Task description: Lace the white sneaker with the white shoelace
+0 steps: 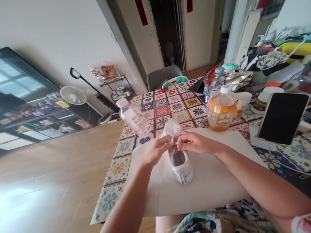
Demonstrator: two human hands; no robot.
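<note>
1. Centrally, a white canvas shoe point(181, 168) sits upright on a broad cream paper sheet point(213, 184), opening facing up. The sheet seems laid there to keep the shoe off the colourful tile-patterned tablecloth point(114, 174).
2. The left hand point(159, 149) is nearly closed, its fingertips pinching a thin white lace point(174, 139) at the top of the shoe.
3. The right hand point(195, 142) reaches in from the other side, fingers drawn together on the same lace. The hands sit almost touching, apparently to work that one small spot between them.
4. A squat plastic bottle of orange drink point(221, 111), a clear plastic bottle point(133, 116) lying on its side and a black tablet point(283, 118) on a white stand stay beyond the sheet, seemingly leaving the hands room.
</note>
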